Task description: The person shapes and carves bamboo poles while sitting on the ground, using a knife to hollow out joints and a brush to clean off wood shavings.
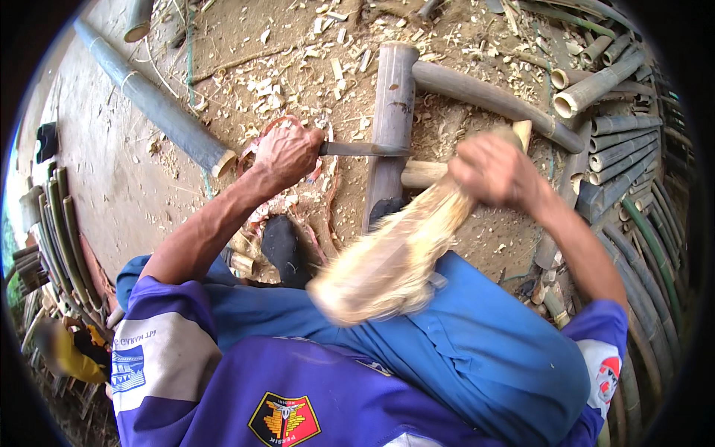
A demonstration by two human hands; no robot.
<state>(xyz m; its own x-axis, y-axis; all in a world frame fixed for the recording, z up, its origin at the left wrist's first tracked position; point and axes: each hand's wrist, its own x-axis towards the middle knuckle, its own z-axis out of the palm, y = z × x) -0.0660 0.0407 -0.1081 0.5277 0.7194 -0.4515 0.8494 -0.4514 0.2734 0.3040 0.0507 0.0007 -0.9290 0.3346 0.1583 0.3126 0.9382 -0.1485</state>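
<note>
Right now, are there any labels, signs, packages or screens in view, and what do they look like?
No packages, signs or screens.
Chest badge: shield shape, black with red and yellow, low on the purple shirt.
Left sleeve patch: blue and white, on a grey band.
Right sleeve patch: round, red and white.

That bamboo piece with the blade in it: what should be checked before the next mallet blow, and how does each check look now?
1. Left hand firmly grips the knife handle: ok.
2. Blade lies across the top of the upright bamboo piece: ok.
3. Right hand holds the wooden mallet: ok, though blurred by motion.
4. Left fingers away from the striking spot: ok.
5. Bamboo piece steadied at its base: cannot tell, hidden.
6. How deep the blade sits: cannot tell.
</note>
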